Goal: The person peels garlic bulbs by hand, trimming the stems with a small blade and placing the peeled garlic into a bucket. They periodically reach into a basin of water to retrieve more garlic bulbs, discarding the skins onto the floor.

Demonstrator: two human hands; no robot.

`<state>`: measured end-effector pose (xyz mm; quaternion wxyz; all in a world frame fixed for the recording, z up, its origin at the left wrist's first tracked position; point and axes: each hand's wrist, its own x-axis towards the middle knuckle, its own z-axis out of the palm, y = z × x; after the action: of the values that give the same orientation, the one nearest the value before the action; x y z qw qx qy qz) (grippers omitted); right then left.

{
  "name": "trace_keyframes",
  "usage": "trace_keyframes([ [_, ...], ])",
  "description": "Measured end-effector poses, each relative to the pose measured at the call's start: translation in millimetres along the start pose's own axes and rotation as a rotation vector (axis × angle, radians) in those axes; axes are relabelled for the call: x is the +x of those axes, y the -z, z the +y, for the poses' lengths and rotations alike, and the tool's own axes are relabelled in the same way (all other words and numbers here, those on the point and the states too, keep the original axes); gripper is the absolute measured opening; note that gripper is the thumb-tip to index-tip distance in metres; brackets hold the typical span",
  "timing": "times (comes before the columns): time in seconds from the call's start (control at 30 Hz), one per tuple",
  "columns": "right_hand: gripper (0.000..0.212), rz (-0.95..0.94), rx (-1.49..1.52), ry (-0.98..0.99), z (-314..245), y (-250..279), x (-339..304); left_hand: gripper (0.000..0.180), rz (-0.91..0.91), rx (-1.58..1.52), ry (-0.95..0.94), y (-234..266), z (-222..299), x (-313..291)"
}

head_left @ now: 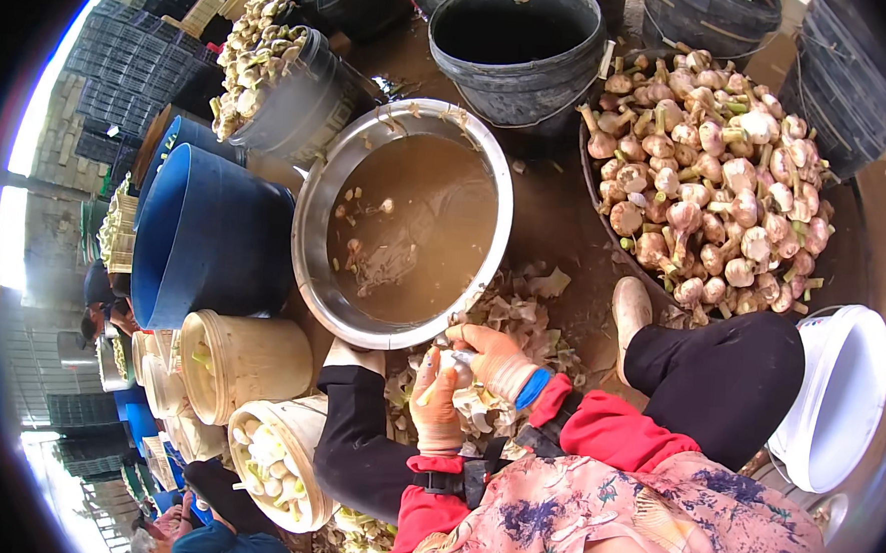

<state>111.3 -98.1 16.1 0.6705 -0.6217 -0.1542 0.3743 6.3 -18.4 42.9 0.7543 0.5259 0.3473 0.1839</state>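
Observation:
Both my hands wear orange gloves and meet in front of my lap, just below the rim of a wide metal basin [502, 230] with murky brown water. My left hand [436, 412] is closed around a whitish garlic bulb [461, 368], thumb and fingers pointing up. Closed against the bulb's far side, my right hand [502, 362] has its index finger bent toward the basin rim. Whatever sits in its fingers is too small to make out. Loose garlic skins [526, 316] lie on the ground beneath and beyond my hands.
Right of the basin stands a broad tub heaped with garlic bulbs [714, 181]. A white bucket [797, 435] is by my right knee. At left are a blue barrel [235, 236], cream buckets [289, 354] and peeled garlic [271, 463]. Black buckets [513, 85] stand behind; other people [224, 543] sit lower left.

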Motion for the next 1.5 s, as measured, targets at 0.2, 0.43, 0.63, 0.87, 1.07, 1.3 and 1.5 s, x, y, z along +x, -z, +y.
trace_keyframes([
  [0.2,0.032,0.285,-0.254,0.062,54,-1,23,0.048,-0.058,-0.312,0.052,-5,1,2],
  [0.43,0.027,-0.019,0.511,-0.555,17,19,28,0.044,0.023,-0.53,0.06,15,15,13],
  [0.63,0.015,-0.076,0.236,-0.269,5,-7,26,0.041,-0.087,-0.668,0.162,18,3,19],
  [0.87,0.015,-0.036,-0.292,-0.614,106,19,25,0.027,0.127,-0.644,-0.143,54,122,73],
  [1.07,0.019,-0.129,-0.338,-0.595,100,6,31,0.057,0.531,-0.738,-0.722,273,239,182],
  [1.3,0.037,-0.177,-0.444,-0.466,99,44,47,0.013,0.149,-0.188,-0.002,58,151,317],
  [1.5,0.035,-0.306,-0.367,-0.5,118,46,62,0.056,0.224,1.392,0.168,-10,33,412],
])
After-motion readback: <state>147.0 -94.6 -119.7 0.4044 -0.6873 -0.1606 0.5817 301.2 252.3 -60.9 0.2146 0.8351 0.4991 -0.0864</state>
